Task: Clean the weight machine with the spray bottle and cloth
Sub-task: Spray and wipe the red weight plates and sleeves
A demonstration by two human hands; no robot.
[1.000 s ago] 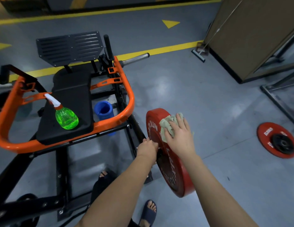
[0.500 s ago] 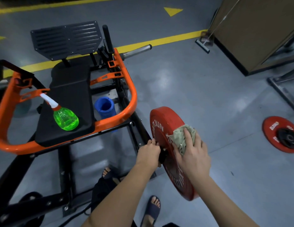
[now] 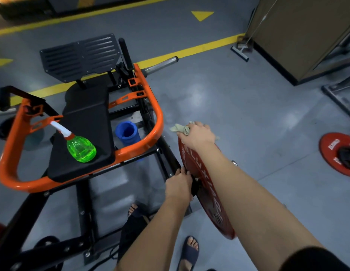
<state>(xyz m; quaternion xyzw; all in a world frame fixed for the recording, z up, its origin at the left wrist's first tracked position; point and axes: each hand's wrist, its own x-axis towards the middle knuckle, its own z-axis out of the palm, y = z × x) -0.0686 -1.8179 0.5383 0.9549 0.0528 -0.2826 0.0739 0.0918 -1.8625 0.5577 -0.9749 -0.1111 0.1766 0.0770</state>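
Farthest left of the red weight plate is the orange frame of the weight machine, curving round a black padded bench. The spray bottle, green with a white nozzle, stands on the near end of that bench, well to the left of the plate and untouched by either hand. A blue cylinder sits inside the frame between the bench and the plate.

The plate stands on edge at the machine's right side. The left grip is at the plate's dark hub, on the side facing the machine, with its fingers curled closed against the hub. How much it clasps there is hidden.

The cloth, pale and crumpled, lies on the top rim of the plate, a corner sticking out toward the frame. The right grip is closed over the cloth, pressing it onto that rim, with the forearm crossing the plate's outer face.

Well to the right of the plate, a second red disc lies flat on the grey floor.
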